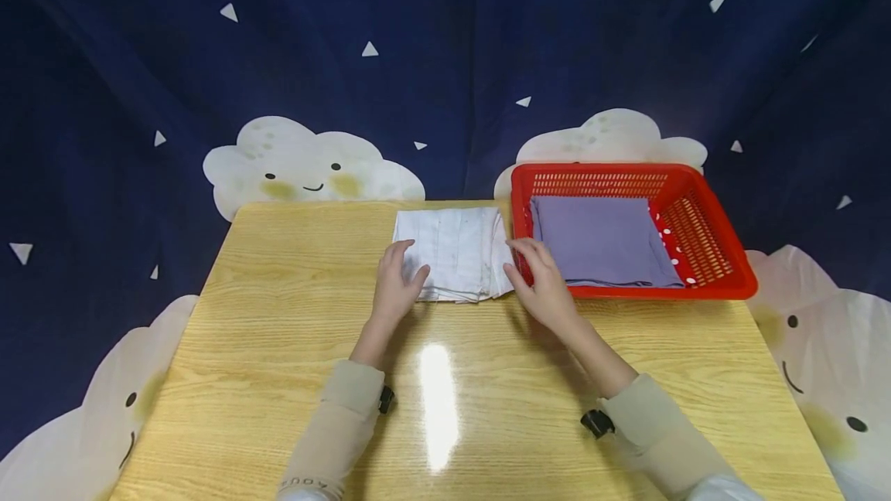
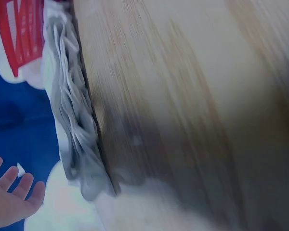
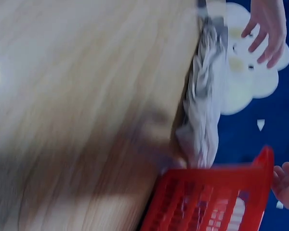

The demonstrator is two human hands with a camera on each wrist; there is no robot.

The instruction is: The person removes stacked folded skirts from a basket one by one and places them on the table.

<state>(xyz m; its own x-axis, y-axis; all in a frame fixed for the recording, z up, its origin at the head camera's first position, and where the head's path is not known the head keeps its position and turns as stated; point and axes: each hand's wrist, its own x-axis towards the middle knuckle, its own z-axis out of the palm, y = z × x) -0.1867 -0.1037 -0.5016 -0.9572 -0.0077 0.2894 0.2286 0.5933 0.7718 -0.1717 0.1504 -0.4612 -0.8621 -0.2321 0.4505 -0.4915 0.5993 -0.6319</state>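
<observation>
A folded white cloth (image 1: 452, 250) lies near the back edge of the table, its layered side showing as a crumpled stack in the left wrist view. My left hand (image 1: 397, 284) is over its left side, fingers relaxed and spread; in the left wrist view that hand (image 2: 14, 199) appears above the cloth, apart from it. Between the cloth's right end and the basket is my right hand (image 1: 546, 288), with loosely bent fingers and nothing held. The right wrist view shows this hand (image 3: 286, 185) beside the basket's rim; whether it touches the rim, I cannot tell.
Right of the cloth, a red plastic basket (image 1: 724, 246) stands close against it. Inside lie a folded purple cloth (image 1: 599, 238) and red polka-dot fabric (image 1: 671, 246) beneath it. A dark blue curtain (image 1: 445, 37) with clouds hangs behind the wooden table (image 1: 292, 331).
</observation>
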